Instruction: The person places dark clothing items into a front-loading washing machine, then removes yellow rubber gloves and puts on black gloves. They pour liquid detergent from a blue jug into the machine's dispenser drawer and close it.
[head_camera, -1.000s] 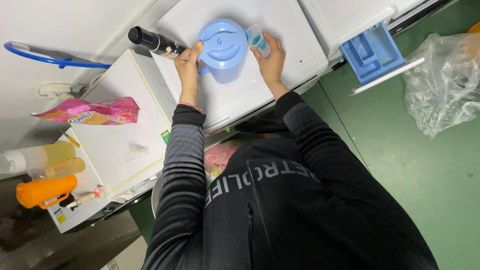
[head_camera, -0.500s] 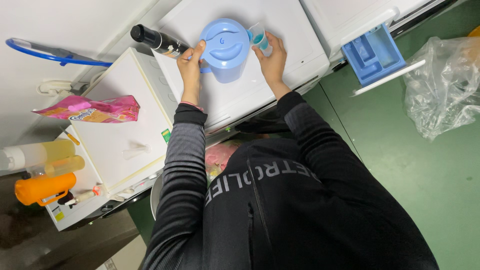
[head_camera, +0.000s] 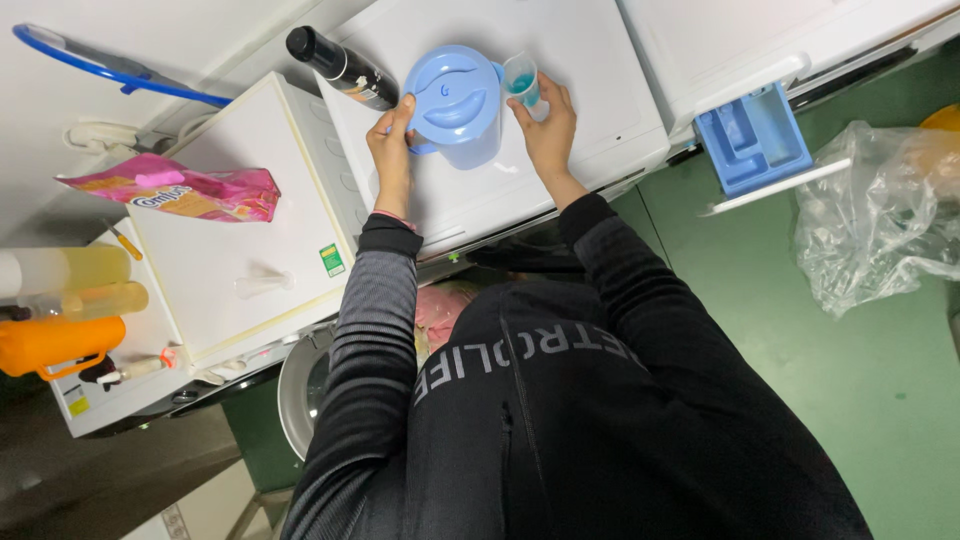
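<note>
Head view: our left hand (head_camera: 392, 150) gripped the handle side of the blue jug (head_camera: 457, 105) standing on the white washer top (head_camera: 600, 110). Our right hand (head_camera: 548, 125) pinched a small cup (head_camera: 521, 80) of blue liquid just beside the jug. The drawer (head_camera: 752, 138) stood open, apparently unfilled; pouring seemingly remained.

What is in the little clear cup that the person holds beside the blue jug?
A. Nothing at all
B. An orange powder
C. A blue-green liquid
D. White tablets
C: the small clear cup in the right hand shows a blue-green liquid in its lower part, next to the light blue jug that the left hand touches at the handle side.
</note>
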